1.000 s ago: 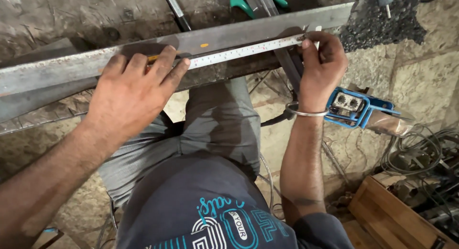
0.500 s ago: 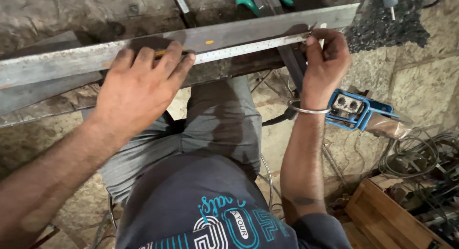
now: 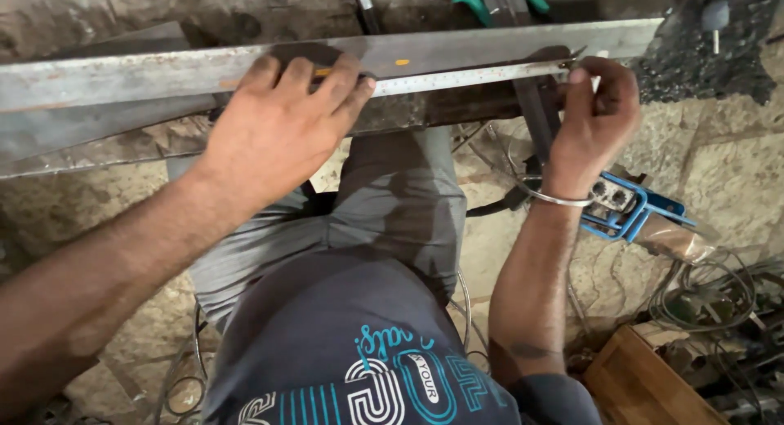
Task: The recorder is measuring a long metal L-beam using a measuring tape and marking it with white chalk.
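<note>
Here, my left hand (image 3: 273, 135) lies with fingers (image 3: 339, 78) spread flat, pinning a tape measure (image 3: 465, 76) to the long steel bar (image 3: 490, 48) across my knees. My right hand (image 3: 592, 115) has its fingers curled tight, pinching the tape's far end near the bar's tip. I judge the bar heavy, stiff, sharp-edged, best gripped mid-length; the tape thin, springy, apt to slide. The tape's case sits hidden under my left palm. The bar runs off frame left. The blue tool (image 3: 633, 213) beside my wrist is half-covered.
</note>
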